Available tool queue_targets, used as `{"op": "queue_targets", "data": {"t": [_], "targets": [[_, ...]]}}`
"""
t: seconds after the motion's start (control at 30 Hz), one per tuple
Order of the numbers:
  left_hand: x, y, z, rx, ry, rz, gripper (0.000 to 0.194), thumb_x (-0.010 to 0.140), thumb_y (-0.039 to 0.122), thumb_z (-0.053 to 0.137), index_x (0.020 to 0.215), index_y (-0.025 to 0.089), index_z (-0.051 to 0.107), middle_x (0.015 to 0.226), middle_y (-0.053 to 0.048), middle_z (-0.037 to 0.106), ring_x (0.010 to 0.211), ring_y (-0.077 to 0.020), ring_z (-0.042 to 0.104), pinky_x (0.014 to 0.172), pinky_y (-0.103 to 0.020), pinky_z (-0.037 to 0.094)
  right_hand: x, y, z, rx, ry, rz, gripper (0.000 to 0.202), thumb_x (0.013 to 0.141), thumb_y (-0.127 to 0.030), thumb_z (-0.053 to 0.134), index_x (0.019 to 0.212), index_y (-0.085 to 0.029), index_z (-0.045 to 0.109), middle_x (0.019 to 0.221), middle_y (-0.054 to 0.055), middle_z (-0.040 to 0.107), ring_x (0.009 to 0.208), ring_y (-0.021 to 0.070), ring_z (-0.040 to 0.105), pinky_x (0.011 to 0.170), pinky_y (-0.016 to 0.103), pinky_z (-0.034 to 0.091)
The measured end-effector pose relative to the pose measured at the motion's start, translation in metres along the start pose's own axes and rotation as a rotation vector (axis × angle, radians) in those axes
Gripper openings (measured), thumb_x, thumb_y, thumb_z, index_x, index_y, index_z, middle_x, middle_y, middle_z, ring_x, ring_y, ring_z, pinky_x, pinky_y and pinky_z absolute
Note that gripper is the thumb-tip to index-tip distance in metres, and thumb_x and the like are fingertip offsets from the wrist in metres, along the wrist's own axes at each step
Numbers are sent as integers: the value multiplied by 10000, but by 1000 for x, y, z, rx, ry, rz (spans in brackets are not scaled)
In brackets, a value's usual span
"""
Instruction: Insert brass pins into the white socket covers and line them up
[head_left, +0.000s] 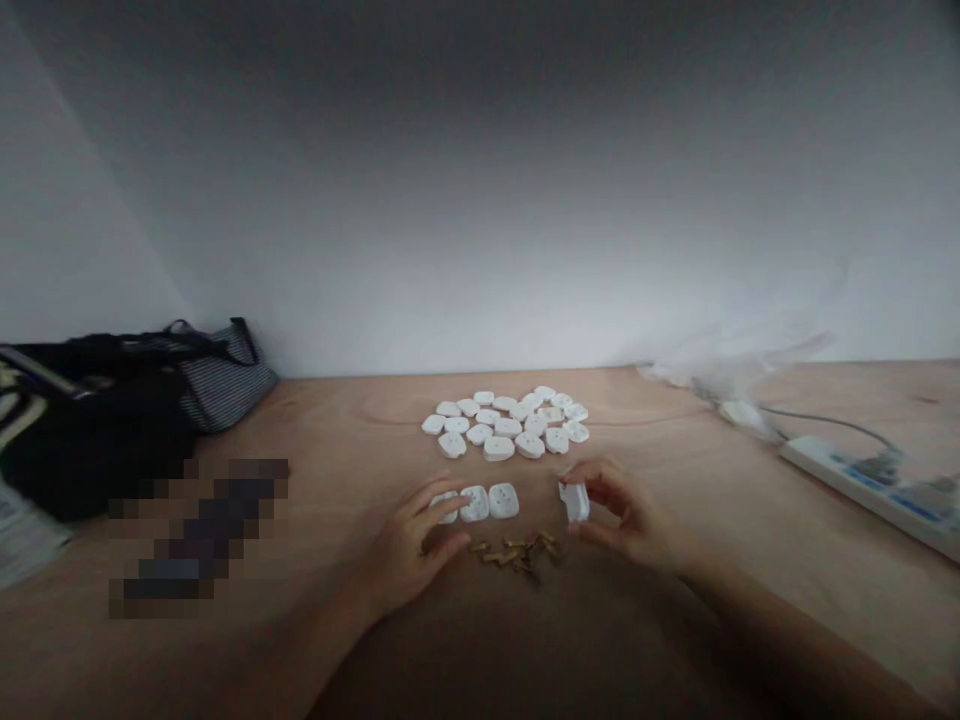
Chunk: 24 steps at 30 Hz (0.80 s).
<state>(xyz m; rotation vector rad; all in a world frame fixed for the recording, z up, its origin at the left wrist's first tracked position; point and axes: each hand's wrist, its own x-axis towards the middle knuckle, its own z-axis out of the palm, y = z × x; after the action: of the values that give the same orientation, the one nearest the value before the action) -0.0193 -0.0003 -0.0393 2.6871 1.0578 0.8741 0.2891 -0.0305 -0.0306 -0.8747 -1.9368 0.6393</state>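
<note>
Between the thumb and fingers of my right hand [630, 515] is a white plastic housing [576, 501], gripped on edge so its side faces the camera. My left hand [414, 540] rests at the left end of a short row of white plastic housings with its fingers apart, partly covering the leftmost housing [445, 516]. One fingertip lies over or on the middle housing [477, 507]; I cannot tell whether it presses. The right housing of the row [503, 501] lies flat, small holes up. Nearer to me, several small brass-coloured metal pieces [517, 552] form a loose pile.
Behind the row, several more white housings [508, 427] lie grouped on the wooden table [337, 430]. A power strip [862, 485] with plugs and a clear plastic bag [739, 375] are at right. A black bag [97, 420] and a pixelated dark object [214, 530] are at left.
</note>
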Motion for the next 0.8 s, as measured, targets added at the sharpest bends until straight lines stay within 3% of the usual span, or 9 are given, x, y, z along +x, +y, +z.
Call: {"op": "queue_targets", "data": {"t": [0.13, 0.27, 0.43, 0.6, 0.8], "targets": [[1, 33, 3, -65, -267, 215, 401, 848, 394, 576, 1233, 286, 539, 1352, -56, 477, 1282, -269, 374, 1041, -452, 351, 17, 2, -7, -209, 19, -8, 271, 778, -305, 636, 1017, -216, 546, 994, 71, 595, 932, 215, 574, 799, 343, 477], [8, 55, 6, -31, -419, 268, 468, 852, 471, 539, 1290, 316, 478, 1426, -37, 389, 1320, -289, 310, 1074, -490, 274, 32, 4, -1, -512, -58, 29, 261, 743, -293, 662, 982, -218, 589, 1037, 65, 628, 1014, 244, 542, 888, 391, 375], [17, 62, 6, -73, -435, 275, 339, 887, 386, 518, 1211, 292, 557, 1328, -11, 520, 1294, -262, 363, 1088, -491, 232, 44, 2, 15, -709, -150, 135, 251, 707, -328, 679, 929, -227, 620, 959, 52, 659, 988, 250, 535, 900, 412, 282], [14, 55, 4, -133, -447, 243, 353, 879, 364, 538, 1213, 252, 563, 1297, -42, 549, 1252, -257, 425, 1065, -465, 293, 47, -1, 25, -759, -217, 146, 319, 710, -384, 668, 976, -217, 611, 938, 68, 664, 972, 259, 541, 875, 415, 262], [4, 41, 0, -124, -404, 193, 363, 870, 324, 552, 1230, 278, 549, 1313, -52, 531, 1247, -256, 431, 1049, -478, 324, 38, 8, 10, -795, -203, 152, 478, 721, -391, 660, 1155, -230, 540, 1099, 117, 624, 1048, 299, 508, 914, 482, 235]]}}
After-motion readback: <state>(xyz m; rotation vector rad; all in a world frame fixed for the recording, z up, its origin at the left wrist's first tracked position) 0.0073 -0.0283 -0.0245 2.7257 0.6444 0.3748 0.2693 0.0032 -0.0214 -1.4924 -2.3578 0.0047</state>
